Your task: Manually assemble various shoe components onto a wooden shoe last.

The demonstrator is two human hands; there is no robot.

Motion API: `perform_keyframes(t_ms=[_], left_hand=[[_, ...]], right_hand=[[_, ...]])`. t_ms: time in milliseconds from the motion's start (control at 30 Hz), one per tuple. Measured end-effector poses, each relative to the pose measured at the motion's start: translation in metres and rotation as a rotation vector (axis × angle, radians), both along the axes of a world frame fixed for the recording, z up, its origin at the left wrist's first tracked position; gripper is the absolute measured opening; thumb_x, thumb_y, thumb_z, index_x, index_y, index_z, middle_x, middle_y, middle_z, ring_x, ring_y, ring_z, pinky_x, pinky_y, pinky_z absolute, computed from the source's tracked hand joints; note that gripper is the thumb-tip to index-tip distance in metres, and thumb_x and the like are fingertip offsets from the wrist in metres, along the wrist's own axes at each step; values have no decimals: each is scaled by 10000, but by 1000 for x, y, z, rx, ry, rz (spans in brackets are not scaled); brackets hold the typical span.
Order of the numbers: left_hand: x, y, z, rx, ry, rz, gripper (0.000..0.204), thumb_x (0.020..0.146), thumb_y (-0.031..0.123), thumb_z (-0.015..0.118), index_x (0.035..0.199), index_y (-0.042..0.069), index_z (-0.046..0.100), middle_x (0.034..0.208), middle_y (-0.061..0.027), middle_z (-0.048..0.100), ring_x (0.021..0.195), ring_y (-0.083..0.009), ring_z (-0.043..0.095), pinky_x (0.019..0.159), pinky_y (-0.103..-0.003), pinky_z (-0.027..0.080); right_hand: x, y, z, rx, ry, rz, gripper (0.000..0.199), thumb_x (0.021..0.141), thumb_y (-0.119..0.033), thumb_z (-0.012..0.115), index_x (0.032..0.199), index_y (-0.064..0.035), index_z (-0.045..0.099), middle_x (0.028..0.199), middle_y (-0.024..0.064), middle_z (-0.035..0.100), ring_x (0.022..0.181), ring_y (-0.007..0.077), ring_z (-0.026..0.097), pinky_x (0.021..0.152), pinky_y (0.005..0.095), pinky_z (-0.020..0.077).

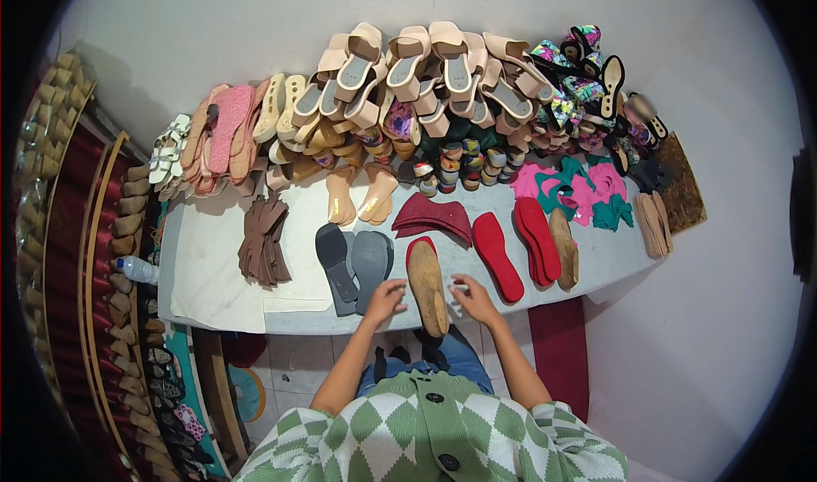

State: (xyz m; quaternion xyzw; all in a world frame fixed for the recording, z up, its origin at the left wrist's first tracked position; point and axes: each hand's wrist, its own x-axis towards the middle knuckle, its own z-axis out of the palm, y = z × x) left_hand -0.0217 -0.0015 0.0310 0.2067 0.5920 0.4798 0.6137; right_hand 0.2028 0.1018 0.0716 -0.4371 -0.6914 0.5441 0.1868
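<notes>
Checked green-white sweater (425,435) nearest cam. Grey worktable (221,252) beyond it. Wooden shoe last (427,285) lies at table's near edge. Left hand (385,301) & right hand (473,300) flank last, fingers loosely curled, holding nothing. Best: grip last both sides, evenly.

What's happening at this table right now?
A person stands at a white table piled with sandals along the wall. Their left hand and right hand rest open on either side of a wooden shoe last lying on a red insole. Grey soles lie beside the left hand.
</notes>
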Motion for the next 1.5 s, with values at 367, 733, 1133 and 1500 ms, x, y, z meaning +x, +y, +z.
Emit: perform_keyframes(t_ms=[367, 733, 1133, 1500], left_hand=[[-42, 94, 10, 179, 672, 217, 266, 822, 62, 523, 1081, 3, 521, 1040, -127, 593, 890, -195, 609, 777, -287, 460], [-40, 172, -6, 89, 1011, 123, 439, 735, 167, 670, 1123, 11, 534, 1055, -182, 577, 962, -300, 567, 833, -359, 441], [-26, 140, 48, 237, 1016, 353, 297, 691, 133, 711, 931, 2, 595, 819, -107, 585, 757, -240, 575, 688, -327, 452], [39, 24, 2, 8, 13, 297, 332, 835, 394, 584, 1009, 112, 587, 813, 39, 570, 654, -29, 459, 597, -173, 377]], right_hand=[[-35, 138, -7, 372, -264, -103, 468, 721, -157, 663, 1132, -25, 484, 995, 171, 540, 888, 300, 551, 792, 375, 450], [-54, 169, -7, 316, -336, -68, 561, 635, -116, 751, 1142, -43, 522, 906, 98, 550, 746, 199, 560, 708, 327, 468], [-56, 148, 8, 38, 251, -173, 306, 729, -73, 698, 993, -9, 556, 741, -32, 469, 626, 46, 414, 559, 199, 379], [-34, 58, -16, -616, 189, -201, 358, 868, -415, 515, 966, -78, 586, 850, 18, 587, 717, 129, 561, 621, 306, 473]])
